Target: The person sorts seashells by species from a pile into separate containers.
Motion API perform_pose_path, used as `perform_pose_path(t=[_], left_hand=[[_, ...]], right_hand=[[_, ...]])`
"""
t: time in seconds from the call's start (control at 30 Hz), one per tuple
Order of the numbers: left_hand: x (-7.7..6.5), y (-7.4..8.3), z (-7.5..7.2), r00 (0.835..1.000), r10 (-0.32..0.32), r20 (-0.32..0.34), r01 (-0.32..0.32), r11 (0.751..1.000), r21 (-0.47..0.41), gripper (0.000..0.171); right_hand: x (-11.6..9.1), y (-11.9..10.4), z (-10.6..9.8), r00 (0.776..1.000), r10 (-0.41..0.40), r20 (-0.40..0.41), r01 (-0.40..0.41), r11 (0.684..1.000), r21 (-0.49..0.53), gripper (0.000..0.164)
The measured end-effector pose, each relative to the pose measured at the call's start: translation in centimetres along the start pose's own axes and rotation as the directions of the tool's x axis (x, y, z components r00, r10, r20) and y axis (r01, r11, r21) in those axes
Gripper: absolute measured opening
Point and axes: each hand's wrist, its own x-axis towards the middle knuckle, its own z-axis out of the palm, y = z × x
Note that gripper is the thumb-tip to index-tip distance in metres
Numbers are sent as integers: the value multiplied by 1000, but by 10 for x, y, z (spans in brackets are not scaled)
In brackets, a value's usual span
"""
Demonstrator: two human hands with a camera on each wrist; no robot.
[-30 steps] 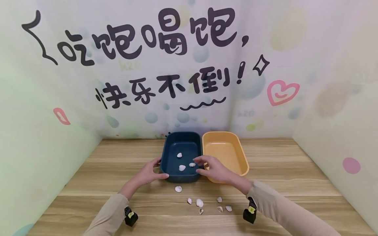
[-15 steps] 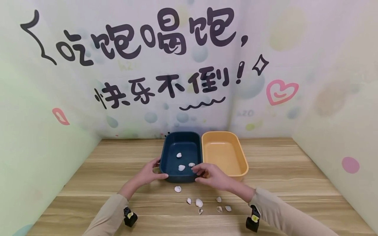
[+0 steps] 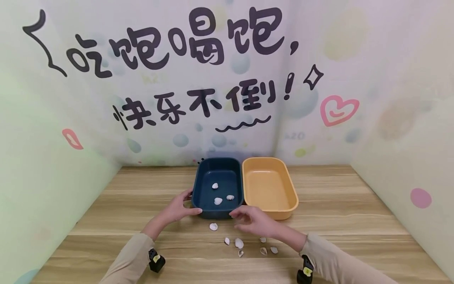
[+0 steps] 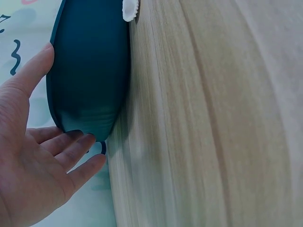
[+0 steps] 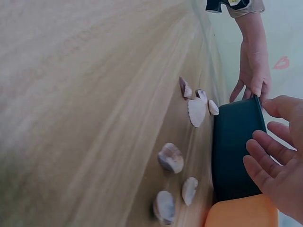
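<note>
A dark blue bin [image 3: 224,176] stands at the back of the table with three white seashells inside, one being a shell [image 3: 218,201] near its front. My left hand [image 3: 175,209] holds the bin's front left corner; in the left wrist view the thumb [image 4: 40,66] lies on the rim and the fingers [image 4: 71,149] meet the end wall. My right hand [image 3: 253,221] hovers in front of the bin's front right corner, fingers loosely bent, nothing between them. Several loose seashells lie on the table below it, among them a larger white shell [image 3: 239,243] and a purplish shell [image 5: 171,158].
A yellow-orange bin [image 3: 271,185] stands right beside the blue one, with no shells in it. The wood-grain table [image 3: 142,197] is bounded by a printed cloth wall [image 3: 227,146] behind and pale walls at both sides.
My right hand has drawn back from over the blue bin's front right corner, toward the loose shells. My left hand and the shells have stayed in place.
</note>
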Motion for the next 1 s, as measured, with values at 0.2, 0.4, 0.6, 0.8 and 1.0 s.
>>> perform_pose_path(t=[0.2,0.4,0.6,0.8,1.0], left_hand=[[0,2,0,1000,-4,-3,4,1000,-12,78],[0,1,0,1000,-6,-10,6,1000,-8,78],[0,1,-1,1000,-13,-13,13,1000,-2,78],[0,1,-1,1000,-17,-15,17,1000,0,80],[0,0,0,1000,-10,-6,10,1000,-13,80]], right_hand=[[-4,4,6,1000,10,29,-9,999,-46,33],[-7,7,10,998,-3,65,8,997,-74,33],[-9,10,16,992,-13,128,26,995,-99,28],[-9,5,20,985,59,163,-42,994,-102,27],[-8,5,26,986,39,162,-7,981,-192,19]])
